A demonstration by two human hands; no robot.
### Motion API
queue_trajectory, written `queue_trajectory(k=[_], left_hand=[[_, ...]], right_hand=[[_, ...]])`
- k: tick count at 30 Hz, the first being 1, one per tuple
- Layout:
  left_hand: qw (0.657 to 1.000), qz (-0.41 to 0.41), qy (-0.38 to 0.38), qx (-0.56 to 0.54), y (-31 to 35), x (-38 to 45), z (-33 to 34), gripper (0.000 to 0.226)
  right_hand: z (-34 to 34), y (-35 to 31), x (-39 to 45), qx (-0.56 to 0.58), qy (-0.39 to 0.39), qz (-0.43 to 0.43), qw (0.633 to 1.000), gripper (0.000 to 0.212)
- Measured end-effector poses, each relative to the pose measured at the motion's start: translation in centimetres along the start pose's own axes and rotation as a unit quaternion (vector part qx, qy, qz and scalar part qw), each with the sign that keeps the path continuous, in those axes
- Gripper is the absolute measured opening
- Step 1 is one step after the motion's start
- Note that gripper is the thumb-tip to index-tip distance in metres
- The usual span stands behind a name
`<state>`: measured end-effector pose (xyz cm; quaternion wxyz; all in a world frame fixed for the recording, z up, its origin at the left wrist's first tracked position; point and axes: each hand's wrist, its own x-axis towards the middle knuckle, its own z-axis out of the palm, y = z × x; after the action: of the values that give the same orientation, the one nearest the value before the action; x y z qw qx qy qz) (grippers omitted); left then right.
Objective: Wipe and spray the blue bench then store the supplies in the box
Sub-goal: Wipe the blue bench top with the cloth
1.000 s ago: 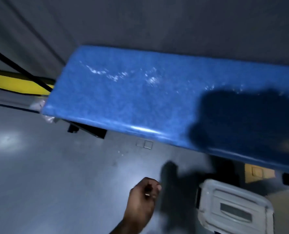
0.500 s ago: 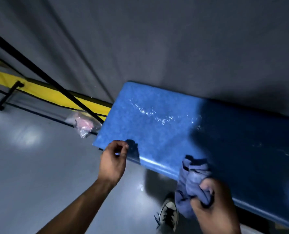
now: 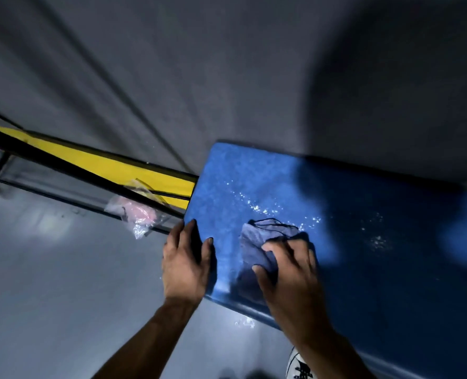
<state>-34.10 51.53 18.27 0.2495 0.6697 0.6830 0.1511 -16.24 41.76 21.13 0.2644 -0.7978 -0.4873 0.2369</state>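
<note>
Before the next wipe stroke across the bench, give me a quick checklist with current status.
1. Cloth flat on the blue bench: ok.
2. Right hand pressing the cloth: ok, fingers spread on top.
3. Left hand bracing the bench end: ok, resting on the corner.
4. Spray droplets ahead of the cloth: ok, still unwiped.
5. Stroke path free: ok, only droplets show on the top.
6. Spray bottle and box within reach: cannot tell, neither is in view.
</note>
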Motion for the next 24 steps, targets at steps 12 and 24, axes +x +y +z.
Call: queue_trajectory(k=[12,24], left_hand=[[0.998,0.015,-0.056,-0.026,-1.8,1.4,-1.5,0.064],[0.986,0.034,-0.102,-0.129,-3.5,4.3,-3.0,0.036]], right_hand=[[1.2,-5.0,-0.8,-0.049,0.070,0.049,0.995,0.031],[6.8,-6.9,-0.7,-0.198,0.049,-0.045,0.978,0.031]])
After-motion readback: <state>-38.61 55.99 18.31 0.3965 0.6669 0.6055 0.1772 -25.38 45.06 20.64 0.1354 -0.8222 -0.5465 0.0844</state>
